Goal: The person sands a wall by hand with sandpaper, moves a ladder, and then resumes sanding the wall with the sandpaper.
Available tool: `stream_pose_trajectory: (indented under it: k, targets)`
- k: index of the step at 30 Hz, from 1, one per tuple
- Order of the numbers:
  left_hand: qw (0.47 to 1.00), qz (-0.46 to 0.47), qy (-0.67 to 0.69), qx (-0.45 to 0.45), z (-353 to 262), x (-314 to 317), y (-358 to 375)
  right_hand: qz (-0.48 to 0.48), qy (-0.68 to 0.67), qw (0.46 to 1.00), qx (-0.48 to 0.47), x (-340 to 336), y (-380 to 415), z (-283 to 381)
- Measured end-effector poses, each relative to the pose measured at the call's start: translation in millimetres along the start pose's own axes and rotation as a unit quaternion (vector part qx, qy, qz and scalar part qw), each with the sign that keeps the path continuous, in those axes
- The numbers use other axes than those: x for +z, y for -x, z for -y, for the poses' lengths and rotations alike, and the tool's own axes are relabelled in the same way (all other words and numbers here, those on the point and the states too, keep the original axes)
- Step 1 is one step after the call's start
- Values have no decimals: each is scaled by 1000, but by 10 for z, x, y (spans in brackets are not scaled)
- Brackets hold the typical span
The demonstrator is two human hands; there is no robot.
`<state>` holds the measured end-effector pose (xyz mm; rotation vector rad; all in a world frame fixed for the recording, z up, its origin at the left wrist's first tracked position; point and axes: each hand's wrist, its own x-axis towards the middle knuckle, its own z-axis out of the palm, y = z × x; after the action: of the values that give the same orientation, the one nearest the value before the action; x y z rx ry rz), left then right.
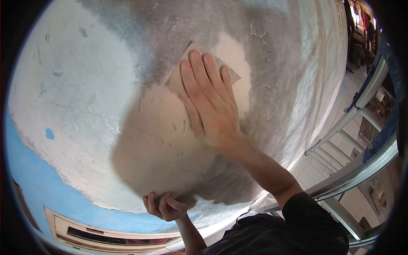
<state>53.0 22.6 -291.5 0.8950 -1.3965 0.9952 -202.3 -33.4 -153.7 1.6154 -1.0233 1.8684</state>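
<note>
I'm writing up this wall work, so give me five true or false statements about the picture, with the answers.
1. The right hand lies over a paper sheet against the wall. True.
2. The left hand is higher in the picture than the right hand. False: the left hand is lower.
3. Blue paint shows at the lower left. True.
4. The sleeve on the right arm is bright yellow. False: the sleeve is dark.
5. Metal bars show on the right side of the picture. True.

The wall [159, 114] is mottled grey and white — the sheet [176, 81] beige.
</note>
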Motion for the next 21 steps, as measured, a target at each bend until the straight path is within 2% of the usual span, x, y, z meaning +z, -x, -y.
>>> stream_pose_trajectory:
  k: [4, 5, 7, 10, 13, 19, 21]
  targets:
    - [1000, 1, -4, -2, -10, -7, -9, 32, 33, 996, 73, 41, 766, 119]
    - [1000, -1, -6, -4, -11, -1, -13, 36, 35, 997, 66, 27, 790, 94]
    - [1000, -4, -7, -6, -26, 6, -19, 44, 43, 997, 54, -8, 822, 60]
    - [1000, -1, -8, -6, -18, 6, -18, -29, 49, 998, 17, 25, 228, -32]
    - [1000, 1, 9, -8, 2, 8, -12, -15, 41, 999, 0, 26, -29, -66]
    - [1000, 0, -12, 15, -3, 1, -29, 35, 40, 996, 67, -25, 720, 85]
    - [1000, -3, -4, 7, -9, 9, -23, 1, 58, 998, 23, -6, 424, 7]
